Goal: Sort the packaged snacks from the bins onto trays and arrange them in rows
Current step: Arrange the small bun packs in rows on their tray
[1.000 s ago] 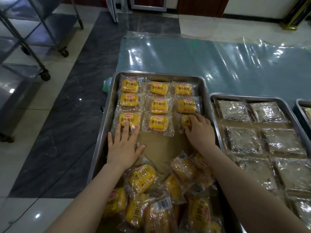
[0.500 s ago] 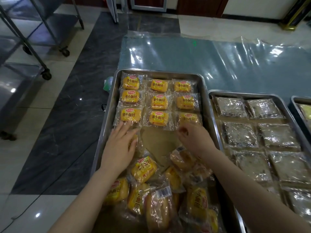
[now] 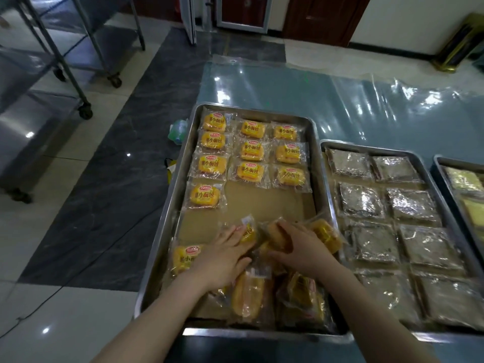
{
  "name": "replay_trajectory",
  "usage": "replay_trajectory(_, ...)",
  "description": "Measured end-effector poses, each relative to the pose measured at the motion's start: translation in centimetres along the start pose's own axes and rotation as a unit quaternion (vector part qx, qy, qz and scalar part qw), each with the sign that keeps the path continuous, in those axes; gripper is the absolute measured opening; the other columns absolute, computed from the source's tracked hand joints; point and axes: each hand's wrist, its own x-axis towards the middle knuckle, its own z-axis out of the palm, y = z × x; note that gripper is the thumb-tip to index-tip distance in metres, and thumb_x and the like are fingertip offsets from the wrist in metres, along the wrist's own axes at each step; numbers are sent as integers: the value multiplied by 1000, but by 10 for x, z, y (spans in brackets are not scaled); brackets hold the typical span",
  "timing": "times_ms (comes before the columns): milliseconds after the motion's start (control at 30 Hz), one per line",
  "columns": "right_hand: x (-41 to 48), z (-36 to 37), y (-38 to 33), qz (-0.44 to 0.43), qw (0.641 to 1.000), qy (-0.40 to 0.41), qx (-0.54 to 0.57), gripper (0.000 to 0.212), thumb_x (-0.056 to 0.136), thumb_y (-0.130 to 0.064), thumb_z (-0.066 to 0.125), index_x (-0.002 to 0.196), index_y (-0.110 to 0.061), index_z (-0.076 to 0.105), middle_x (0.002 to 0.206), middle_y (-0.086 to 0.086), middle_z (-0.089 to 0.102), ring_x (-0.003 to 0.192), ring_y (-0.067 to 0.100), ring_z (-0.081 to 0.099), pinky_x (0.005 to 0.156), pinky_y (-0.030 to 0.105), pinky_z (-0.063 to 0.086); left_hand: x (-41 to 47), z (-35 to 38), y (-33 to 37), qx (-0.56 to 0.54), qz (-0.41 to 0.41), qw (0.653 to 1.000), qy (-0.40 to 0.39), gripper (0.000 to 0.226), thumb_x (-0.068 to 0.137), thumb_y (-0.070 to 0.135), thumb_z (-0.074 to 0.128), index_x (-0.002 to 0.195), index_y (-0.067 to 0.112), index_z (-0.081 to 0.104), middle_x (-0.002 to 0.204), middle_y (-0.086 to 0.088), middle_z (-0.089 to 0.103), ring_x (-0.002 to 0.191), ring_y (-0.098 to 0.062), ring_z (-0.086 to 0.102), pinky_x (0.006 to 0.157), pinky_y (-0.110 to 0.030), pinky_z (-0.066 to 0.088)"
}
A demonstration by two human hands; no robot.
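Note:
A steel tray (image 3: 264, 203) lined with brown paper holds yellow bread packets (image 3: 252, 149) in three rows of three. One more packet (image 3: 205, 196) lies at the left of a fourth row. Several loose packets (image 3: 251, 294) are piled at the tray's near end. My left hand (image 3: 222, 258) rests with fingers stretched on a loose packet (image 3: 248, 230) at the top of the pile. My right hand (image 3: 301, 248) curls round another loose packet (image 3: 275, 235) beside it. Both hands are close together over the pile.
A second tray (image 3: 366, 151) to the right holds rows of clear-wrapped dark snacks (image 3: 360, 200). A third tray (image 3: 440, 163) shows at the right edge. A clear plastic sheet (image 3: 327, 100) covers the surface beyond. Wheeled steel racks (image 3: 55, 58) stand on the floor at left.
Both hands drew back from the third row to the loose pile. A packet now lies at the left of a fourth row. My right hand has taken hold of a loose packet.

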Motion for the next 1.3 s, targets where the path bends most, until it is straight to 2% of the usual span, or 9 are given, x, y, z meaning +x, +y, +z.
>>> replay_trajectory(233,-14,-25,18,-8,995,-75,60,63,72,-34,75,125,-28,42,101,-14,54,86,1,53,61,8,36,18,2,6,-37,-2,999,2,44,97,32,43,141,35,37,157,9,3,144,-13,-6,114,-30,1)
replay_trajectory(433,-7,-48,26,-28,984,97,147,26,85,-22,61,109,-29,67,104,-8,57,90,8,57,79,25,47,37,-1,12,-24,-17,1000,-10,52,94,22,50,141,37,34,157,7,-5,144,-18,-10,115,-36,6)
replay_trajectory(567,10,-62,33,-21,953,148,264,28,92,-15,54,110,-32,67,93,-17,66,72,-6,60,56,10,41,52,-7,13,-11,-25,1000,4,57,90,11,51,139,39,37,157,10,-2,143,-16,-10,115,-35,3)
replay_trajectory(767,47,-67,44,-25,919,141,369,17,97,-15,51,111,-23,54,93,-7,65,73,8,65,51,21,49,68,-7,16,-35,-59,996,58,50,83,-4,46,115,34,53,155,14,10,144,-11,-4,113,-27,-2)
replay_trajectory(867,61,-65,50,-44,937,146,313,15,98,-17,48,102,-28,57,97,-11,66,65,5,62,48,16,46,74,-13,23,-171,-129,971,110,46,84,-8,44,87,36,55,151,14,27,143,-7,9,117,-31,10)
replay_trajectory(1000,72,-61,63,-69,981,158,85,25,96,-31,52,116,-20,61,111,-2,59,83,12,60,75,31,52,78,-13,32,-235,-178,941,166,40,90,-3,42,88,33,58,143,18,38,136,2,15,109,-20,7)
replay_trajectory(1100,70,-59,64,-91,984,135,75,26,89,-32,64,113,-24,61,95,-6,66,84,13,62,70,28,51,77,-11,37,-298,-195,914,195,41,93,-1,38,95,34,61,140,18,40,132,6,16,106,-18,7)
replay_trajectory(1167,67,-59,64,-87,975,143,144,16,85,-26,69,90,-33,56,83,-17,63,78,3,60,61,17,42,75,-9,39,-334,-209,891,225,45,92,-3,35,100,31,64,139,16,43,134,2,21,108,-20,11)
replay_trajectory(1300,61,-63,63,-81,938,221,255,30,80,-13,68,68,-25,43,60,-11,50,53,-1,49,47,13,35,77,-13,47,-287,-224,879,307,35,96,11,40,108,39,56,120,22,54,116,1,48,90,-14,38)
